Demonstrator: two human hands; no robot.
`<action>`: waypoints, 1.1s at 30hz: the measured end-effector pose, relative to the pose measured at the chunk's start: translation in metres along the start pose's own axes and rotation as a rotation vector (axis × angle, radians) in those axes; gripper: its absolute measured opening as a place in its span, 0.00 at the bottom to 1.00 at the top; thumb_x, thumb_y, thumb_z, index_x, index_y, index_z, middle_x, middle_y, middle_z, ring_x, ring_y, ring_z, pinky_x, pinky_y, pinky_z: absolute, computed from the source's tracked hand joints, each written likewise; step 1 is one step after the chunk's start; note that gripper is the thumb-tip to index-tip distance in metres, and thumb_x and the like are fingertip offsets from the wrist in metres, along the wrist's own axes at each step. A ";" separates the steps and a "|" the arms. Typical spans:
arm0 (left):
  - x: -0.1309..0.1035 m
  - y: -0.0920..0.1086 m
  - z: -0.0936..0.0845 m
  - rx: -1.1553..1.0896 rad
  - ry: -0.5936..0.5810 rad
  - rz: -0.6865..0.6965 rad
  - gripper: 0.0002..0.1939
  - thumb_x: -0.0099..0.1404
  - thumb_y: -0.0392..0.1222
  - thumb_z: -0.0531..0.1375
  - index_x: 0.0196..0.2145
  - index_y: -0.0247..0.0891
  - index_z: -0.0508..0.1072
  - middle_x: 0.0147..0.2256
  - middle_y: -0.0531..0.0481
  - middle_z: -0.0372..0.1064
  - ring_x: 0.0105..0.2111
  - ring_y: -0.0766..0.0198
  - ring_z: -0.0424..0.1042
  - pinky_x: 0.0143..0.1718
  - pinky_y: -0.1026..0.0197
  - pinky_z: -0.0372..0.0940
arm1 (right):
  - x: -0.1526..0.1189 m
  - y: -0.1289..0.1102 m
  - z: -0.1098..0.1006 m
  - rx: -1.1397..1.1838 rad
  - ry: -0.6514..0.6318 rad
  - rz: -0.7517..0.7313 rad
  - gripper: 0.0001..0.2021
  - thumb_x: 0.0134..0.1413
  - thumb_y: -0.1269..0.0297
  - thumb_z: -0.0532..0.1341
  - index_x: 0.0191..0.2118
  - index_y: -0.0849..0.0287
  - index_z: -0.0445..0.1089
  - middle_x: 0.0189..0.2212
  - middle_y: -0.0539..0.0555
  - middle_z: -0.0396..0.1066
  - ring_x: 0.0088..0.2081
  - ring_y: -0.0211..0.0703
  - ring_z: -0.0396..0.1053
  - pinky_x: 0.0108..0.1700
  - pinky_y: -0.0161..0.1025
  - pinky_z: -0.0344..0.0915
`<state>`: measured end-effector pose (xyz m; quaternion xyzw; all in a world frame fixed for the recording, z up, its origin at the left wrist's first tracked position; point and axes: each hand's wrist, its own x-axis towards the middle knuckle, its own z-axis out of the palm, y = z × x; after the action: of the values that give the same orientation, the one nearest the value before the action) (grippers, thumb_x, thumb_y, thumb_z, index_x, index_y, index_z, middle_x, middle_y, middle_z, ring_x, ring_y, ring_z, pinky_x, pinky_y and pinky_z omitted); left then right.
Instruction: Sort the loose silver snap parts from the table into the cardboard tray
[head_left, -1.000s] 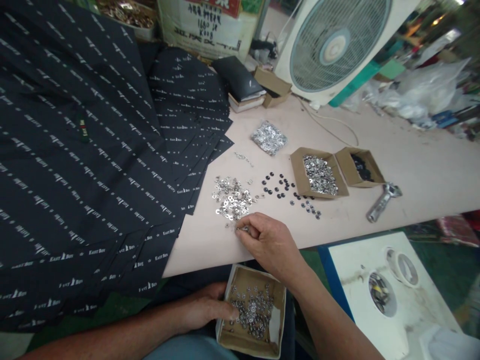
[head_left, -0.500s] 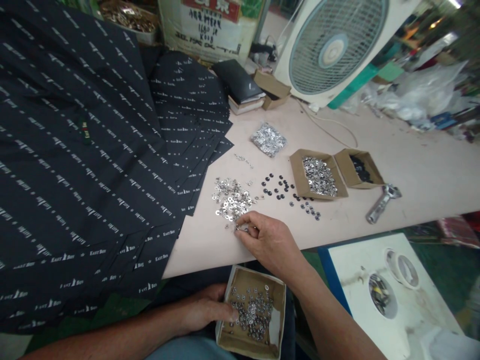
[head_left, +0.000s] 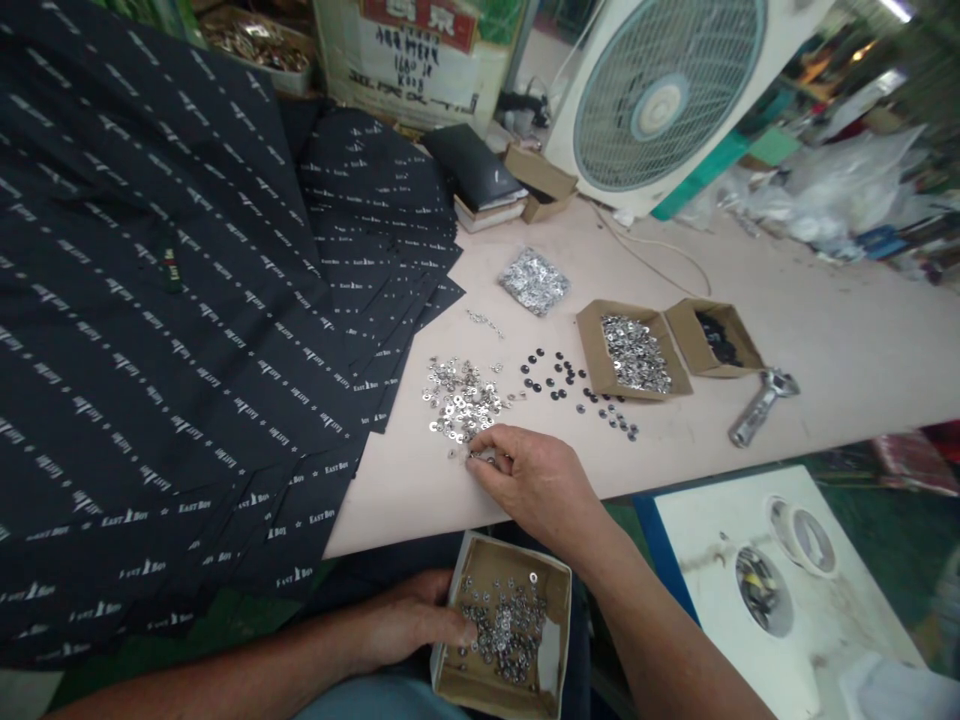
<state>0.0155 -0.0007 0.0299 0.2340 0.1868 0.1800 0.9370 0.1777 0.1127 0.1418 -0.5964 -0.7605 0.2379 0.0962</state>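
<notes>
Gripping box (head_left: 499, 562): left hand (head_left: 420, 618), thumb inside; right hand (head_left: 529, 480) curled over table (head_left: 409, 500).

A fan (head_left: 664, 110) stands toward the far edge of the desk (head_left: 825, 335). Black printed sheets (head_left: 225, 320) cover the left end. A silver-coloured metal tool (head_left: 756, 415) lies near the front edge.

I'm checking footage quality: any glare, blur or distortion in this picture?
Head view: bright glints on the loose metal pieces; head view: right hand fairly clear; head view: plastic bags at upper right look soft; head view: fan appears slanted, possibly lens distortion.
</notes>
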 end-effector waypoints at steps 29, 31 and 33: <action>0.002 0.004 0.009 -0.002 -0.039 0.012 0.34 0.58 0.49 0.69 0.59 0.31 0.75 0.53 0.35 0.75 0.55 0.38 0.74 0.59 0.43 0.65 | 0.077 0.124 -0.143 -0.264 0.539 0.311 0.12 0.49 0.64 0.62 0.36 0.59 0.82 0.32 0.58 0.78 0.36 0.52 0.72 0.42 0.47 0.66; 0.002 -0.001 0.006 0.008 -0.011 0.030 0.32 0.58 0.48 0.68 0.59 0.32 0.75 0.52 0.36 0.76 0.53 0.40 0.75 0.57 0.44 0.66 | 0.085 0.132 -0.140 -0.291 0.502 0.279 0.15 0.52 0.67 0.59 0.40 0.60 0.83 0.37 0.61 0.80 0.42 0.55 0.74 0.46 0.49 0.68; 0.001 -0.006 0.001 0.010 0.006 0.035 0.31 0.59 0.45 0.68 0.59 0.33 0.75 0.52 0.37 0.76 0.53 0.42 0.75 0.58 0.45 0.66 | 0.084 0.131 -0.133 -0.280 0.552 0.248 0.17 0.55 0.69 0.57 0.43 0.60 0.83 0.39 0.61 0.80 0.44 0.56 0.76 0.48 0.50 0.69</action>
<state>0.0185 -0.0058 0.0273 0.2415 0.1862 0.1960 0.9320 0.3247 0.2485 0.1837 -0.7339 -0.6526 -0.0297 0.1862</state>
